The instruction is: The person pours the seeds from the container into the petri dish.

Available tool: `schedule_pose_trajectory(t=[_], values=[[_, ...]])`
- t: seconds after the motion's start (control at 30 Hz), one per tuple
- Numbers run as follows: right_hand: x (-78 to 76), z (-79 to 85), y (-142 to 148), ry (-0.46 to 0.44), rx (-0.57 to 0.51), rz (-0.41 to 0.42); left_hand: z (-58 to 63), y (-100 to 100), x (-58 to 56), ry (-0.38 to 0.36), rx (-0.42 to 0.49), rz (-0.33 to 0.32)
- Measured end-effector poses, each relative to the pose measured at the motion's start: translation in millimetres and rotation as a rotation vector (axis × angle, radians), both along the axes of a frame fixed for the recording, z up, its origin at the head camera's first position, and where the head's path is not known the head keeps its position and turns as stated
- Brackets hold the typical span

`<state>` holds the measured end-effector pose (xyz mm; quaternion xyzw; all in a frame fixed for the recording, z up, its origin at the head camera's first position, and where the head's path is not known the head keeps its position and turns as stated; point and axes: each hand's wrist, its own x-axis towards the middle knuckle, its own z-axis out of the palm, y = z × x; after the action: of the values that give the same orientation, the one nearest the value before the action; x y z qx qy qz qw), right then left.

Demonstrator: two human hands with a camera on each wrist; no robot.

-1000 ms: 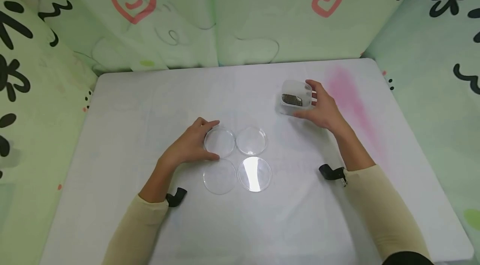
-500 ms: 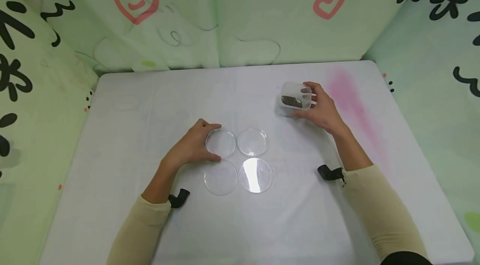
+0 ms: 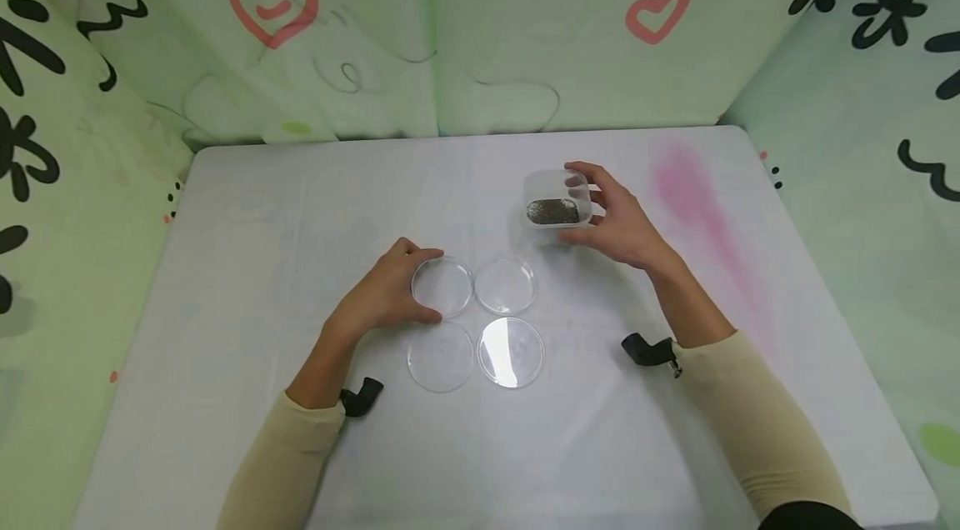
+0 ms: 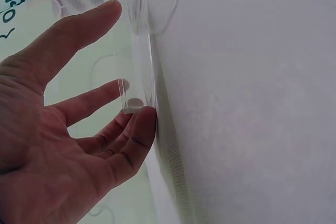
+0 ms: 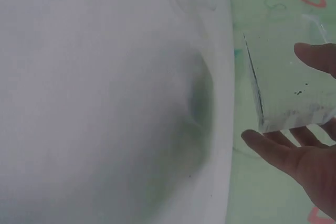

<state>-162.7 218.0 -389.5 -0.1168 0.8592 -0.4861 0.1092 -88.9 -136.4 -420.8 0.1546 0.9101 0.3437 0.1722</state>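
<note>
My left hand (image 3: 382, 288) rests at the back-left clear petri dish (image 3: 442, 287), its thumb and fingers curled round the rim. In the left wrist view, fingertips touch that dish's edge (image 4: 137, 98). My right hand (image 3: 618, 222) grips a translucent square plastic box (image 3: 557, 184) by its right side, thumb in front and fingers behind. Dark, speckled, grainy material (image 3: 553, 212) lies along the bottom of the box; its kind cannot be told. The right wrist view has the box (image 5: 294, 87) raised off the table, with a shadow below.
Another petri dish (image 3: 505, 285) stands right of the held one. Two more round clear pieces, one at front left (image 3: 440, 357) and a shiny one (image 3: 511, 352), lie nearer me. The white table (image 3: 337, 197) is bounded by green printed cloth walls (image 3: 487, 30).
My right hand has carried the box left toward the dishes and lifted it; it now tilts somewhat differently. The left hand stays at the same dish.
</note>
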Motion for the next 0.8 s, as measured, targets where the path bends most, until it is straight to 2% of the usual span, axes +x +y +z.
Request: schedule_pose_trajectory(t=[0.17,0.47,0.8], values=[[7.9,9.5,-19.1,-0.003,-0.026,0.130,-0.6,-0.2,0.3,-0.007,-0.007,0.005],[15.9,21.0,-43.9,-0.001,0.021,0.328,2.2,0.6,-1.2,-0.005,-0.033,0.003],[14.2,24.0,-54.4,0.033,0.102,0.446,3.4,0.9,-2.6,-0.028,-0.046,0.000]])
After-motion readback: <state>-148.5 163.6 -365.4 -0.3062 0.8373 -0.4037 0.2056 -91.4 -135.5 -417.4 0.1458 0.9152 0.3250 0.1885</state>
